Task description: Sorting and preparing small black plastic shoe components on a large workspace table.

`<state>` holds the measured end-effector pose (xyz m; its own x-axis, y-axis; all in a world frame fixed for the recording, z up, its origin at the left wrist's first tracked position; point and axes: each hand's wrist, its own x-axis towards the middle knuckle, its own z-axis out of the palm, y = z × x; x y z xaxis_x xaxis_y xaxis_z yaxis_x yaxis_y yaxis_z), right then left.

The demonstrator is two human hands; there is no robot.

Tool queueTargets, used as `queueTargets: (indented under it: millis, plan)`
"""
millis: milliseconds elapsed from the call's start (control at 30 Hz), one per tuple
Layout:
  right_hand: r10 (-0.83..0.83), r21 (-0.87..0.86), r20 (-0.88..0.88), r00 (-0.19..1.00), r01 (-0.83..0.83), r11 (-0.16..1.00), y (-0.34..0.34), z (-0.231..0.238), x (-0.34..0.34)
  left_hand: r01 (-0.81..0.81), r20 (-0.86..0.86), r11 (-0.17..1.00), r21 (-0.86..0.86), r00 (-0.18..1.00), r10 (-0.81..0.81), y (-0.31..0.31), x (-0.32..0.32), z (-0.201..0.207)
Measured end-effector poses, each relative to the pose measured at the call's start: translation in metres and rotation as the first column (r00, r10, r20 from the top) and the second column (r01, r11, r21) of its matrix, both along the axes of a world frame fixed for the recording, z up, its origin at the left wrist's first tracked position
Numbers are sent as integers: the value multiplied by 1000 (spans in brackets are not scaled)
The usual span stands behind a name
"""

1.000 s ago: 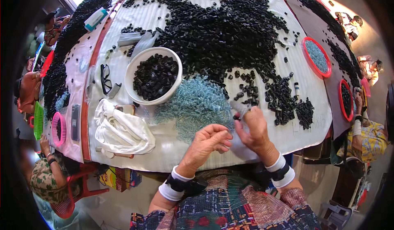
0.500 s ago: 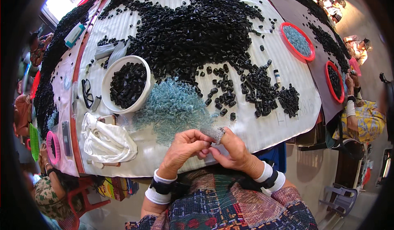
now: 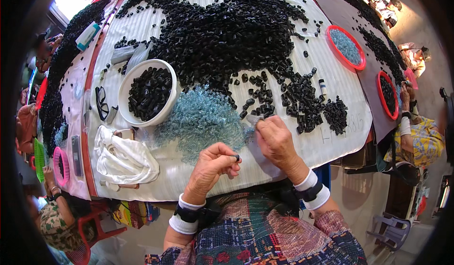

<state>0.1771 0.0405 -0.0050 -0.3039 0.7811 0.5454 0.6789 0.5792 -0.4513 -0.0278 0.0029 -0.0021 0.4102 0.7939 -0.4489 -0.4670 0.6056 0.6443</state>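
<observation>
Between thumb and forefinger of my left hand [image 3: 213,169] is a small black cylindrical piece [image 3: 235,157]. My right hand [image 3: 275,142] pinches a crumpled, greyish, see-through scrap [image 3: 254,119], too small to identify, over the table just short of the loose black pieces. Beyond my left hand spreads a heap of tiny pale-blue see-through pieces [image 3: 201,118]. Larger black cylinders [image 3: 302,99] lie scattered past my right hand, beside a small pile of thinner black pieces [image 3: 335,115]. A white bowl [image 3: 124,96] at left holds more black pieces.
A great heap of black pieces [image 3: 227,33] covers the far table. At left lie a white cloth [image 3: 123,156], glasses [image 3: 101,103] and grey strips [image 3: 124,53]. A red basin [image 3: 329,40] of pale-blue pieces stands right. Other people [image 3: 425,132] sit at neighbouring tables.
My hands were together over the near table edge and are now apart. The right one has moved forward with the grey scrap; the black piece shows in my left fingers.
</observation>
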Motion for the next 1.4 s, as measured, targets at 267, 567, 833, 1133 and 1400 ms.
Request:
queueTargets:
  millis: [267,567,833,1133,1400]
  plan:
    - [26,-55,36,999,-24,998,-11,-4,10,-6,13,1000,10,1000,6,-1,-2,-5]
    - [-52,-12,236,970,57,998,13,-3,-6,-25,67,1000,-2,997,25,3,-3,-5]
    - [-65,71,234,970,50,996,21,-3,-9,-100,97,995,8,990,98,2,-1,-6]
    - [125,-263,-332,935,-219,940,-18,27,-16,-117,-37,988,100,992,121,0,11,-3]
    - [200,-232,-151,968,-232,945,-26,28,-10,-142,-138,975,173,976,167,-5,20,-4]
